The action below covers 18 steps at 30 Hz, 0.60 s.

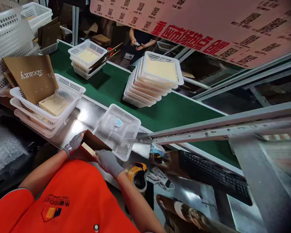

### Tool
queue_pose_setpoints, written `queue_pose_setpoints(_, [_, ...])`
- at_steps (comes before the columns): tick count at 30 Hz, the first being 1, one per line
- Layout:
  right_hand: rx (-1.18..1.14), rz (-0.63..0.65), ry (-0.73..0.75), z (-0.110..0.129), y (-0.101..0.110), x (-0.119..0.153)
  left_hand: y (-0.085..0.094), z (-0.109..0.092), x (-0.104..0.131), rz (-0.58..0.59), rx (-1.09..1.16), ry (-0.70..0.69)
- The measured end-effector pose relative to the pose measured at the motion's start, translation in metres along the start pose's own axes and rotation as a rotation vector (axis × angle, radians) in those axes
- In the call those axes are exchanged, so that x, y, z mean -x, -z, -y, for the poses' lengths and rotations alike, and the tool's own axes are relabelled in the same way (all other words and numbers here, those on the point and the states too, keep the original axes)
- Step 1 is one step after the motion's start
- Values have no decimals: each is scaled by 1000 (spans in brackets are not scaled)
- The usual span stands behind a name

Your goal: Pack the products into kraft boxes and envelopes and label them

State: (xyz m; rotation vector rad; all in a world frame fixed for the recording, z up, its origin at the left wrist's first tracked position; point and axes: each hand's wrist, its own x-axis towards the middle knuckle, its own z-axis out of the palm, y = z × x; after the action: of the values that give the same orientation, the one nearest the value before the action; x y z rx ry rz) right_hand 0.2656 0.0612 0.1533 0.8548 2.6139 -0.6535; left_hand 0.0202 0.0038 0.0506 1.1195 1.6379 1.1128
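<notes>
Close to my body I hold a brown cardboard box, its dark inner side facing up and a pale cream piece showing at its near edge. My gloved left hand is closed on the box's left end. At the right end, my gloved right hand grips the near side. Just beyond the box, a white perforated basket holds a small clear package with a blue-and-white round label.
Stacked baskets at left hold a printed brown carton and bubble wrap. More basket stacks stand on the green conveyor. A yellow-and-black scanner and keyboard lie at right. Another person's hands show beyond the conveyor.
</notes>
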Motion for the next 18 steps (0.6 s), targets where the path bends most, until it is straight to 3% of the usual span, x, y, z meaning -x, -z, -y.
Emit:
queue_pose_setpoints(2, [-37, 29, 42, -9, 0, -4, -2, 4, -1, -10, 30, -1])
queue_pose_setpoints(3, [-112, -15, 74, -18, 1, -4, -2, 5, -1, -16, 40, 1])
queue_pose_setpoints(6, [-386, -324, 81, -65, 8, -13, -4, 7, 0, -40, 58, 7])
queue_pose_setpoints(9, [-442, -586, -91, -125, 17, -43, -6, 7, 1, -69, 59, 23])
queue_pose_setpoints(13, [-172, -529, -364, -188, 20, -101, -10, 4, 6, -140, 6, 49])
queue_pose_setpoints(15, [-130, -492, -386, -205, 18, -124, -11, 3, 10, -181, -30, 61])
queue_pose_setpoints(18, [-275, -542, -324, -221, 20, -145, -11, 1, 16, -246, -85, 75])
